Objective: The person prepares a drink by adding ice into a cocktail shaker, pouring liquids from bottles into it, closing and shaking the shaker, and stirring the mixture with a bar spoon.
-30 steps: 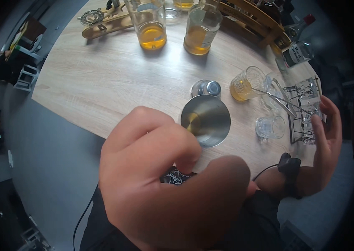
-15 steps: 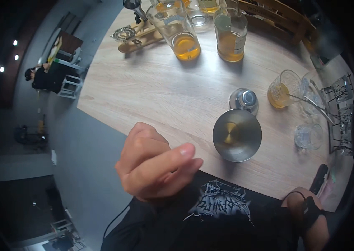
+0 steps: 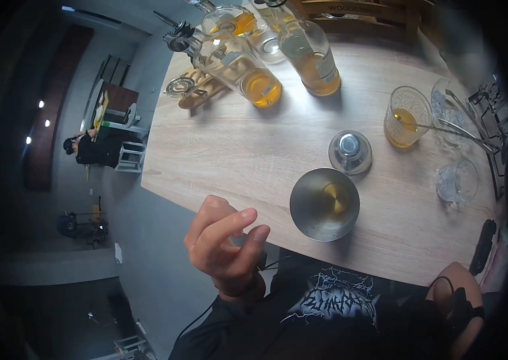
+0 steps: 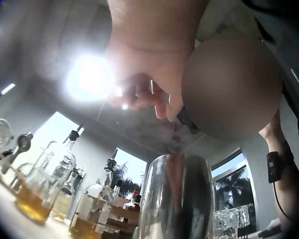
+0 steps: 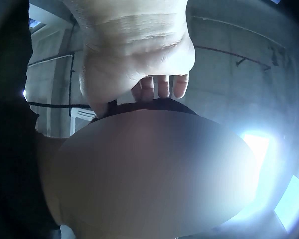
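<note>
The left hand [image 3: 224,240] hangs just outside the near edge of the surface [image 3: 236,150], its fingers loosely bent, thumb and forefinger apart, nothing between them; the tall metal shaker tin [image 3: 325,204] stands upright to its right, near that same edge, mouth up, with what looks like a yellowish liquid at the bottom. The right hand [image 5: 139,59] is out of the head view, its forearm rising at the right; in its wrist view 4 fingertips show beyond a dark band, and whether they pinch it I cannot tell. The tin is probably the likeliest casualty: it is tall, close to the edge and unheld, so a careless sweep of the left hand could tip it and send its contents over the edge onto the black shirt [image 3: 338,300]. The small metal cup [image 3: 350,155], bottom up just behind it, would probably be knocked too if the tin were pushed towards the far edge. Towards the right edge, a twisted bar spoon [image 3: 446,129] leans out of a patterned glass [image 3: 406,117] of amber liquid; its long handle could be caught by a lowered right arm, dragging the glass over. The small clear glass [image 3: 457,181] nearby might suffer likewise, while 2 amber bottles [image 3: 260,87] [image 3: 314,66] towards the far edge seem safely out of reach
</note>
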The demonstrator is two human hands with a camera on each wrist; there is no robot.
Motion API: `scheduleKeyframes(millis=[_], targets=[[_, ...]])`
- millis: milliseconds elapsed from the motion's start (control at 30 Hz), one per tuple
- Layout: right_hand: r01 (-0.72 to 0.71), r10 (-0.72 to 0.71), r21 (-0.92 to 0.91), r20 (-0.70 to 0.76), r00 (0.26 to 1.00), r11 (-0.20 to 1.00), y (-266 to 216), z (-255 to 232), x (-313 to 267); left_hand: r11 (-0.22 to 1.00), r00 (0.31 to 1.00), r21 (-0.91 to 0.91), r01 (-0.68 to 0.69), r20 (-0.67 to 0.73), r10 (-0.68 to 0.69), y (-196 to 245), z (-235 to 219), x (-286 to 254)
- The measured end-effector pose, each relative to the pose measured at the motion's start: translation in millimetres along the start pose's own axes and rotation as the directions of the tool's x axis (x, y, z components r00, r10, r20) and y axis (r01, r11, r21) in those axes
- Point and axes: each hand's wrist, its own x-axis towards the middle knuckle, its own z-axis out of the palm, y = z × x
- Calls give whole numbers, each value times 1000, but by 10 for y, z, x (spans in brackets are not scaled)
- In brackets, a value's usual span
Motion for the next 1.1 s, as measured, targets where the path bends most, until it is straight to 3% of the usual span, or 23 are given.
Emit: scheduleKeyframes(millis=[400, 767, 800, 867, 933, 967, 1067, 1100], targets=[[-155, 167, 136, -83, 982, 979, 104, -13, -224, 999, 1000, -36, -3, 21, 3, -20, 71, 21], [-262, 276, 265, -17, 961, 928, 283, 10, -91, 998, 999, -50, 44, 33, -42, -47, 69, -47], [-263, 275, 270, -5, 961, 926, 286, 10, -43, 996, 995, -72, 46, 92, -39, -89, 46, -72], [-268, 264, 256, 52, 963, 929, 260, 2, 173, 987, 988, -149, 66, 146, -44, -140, 101, -151], [-259, 237, 202, 129, 963, 944, 171, -40, 476, 933, 985, -315, 173, 78, -157, -168, 255, -222], [-250, 221, 173, 168, 961, 953, 111, -43, 637, 906, 952, -300, 299, 164, -260, -137, 242, -269], [-230, 195, 117, 252, 948, 966, -136, 32, 1041, 852, 925, -376, 364, 251, -284, -230, 328, -320], [-280, 263, -19, 411, 873, 960, -36, -45, 1137, 839, 925, -404, 365, 257, -279, -244, 357, -339]])
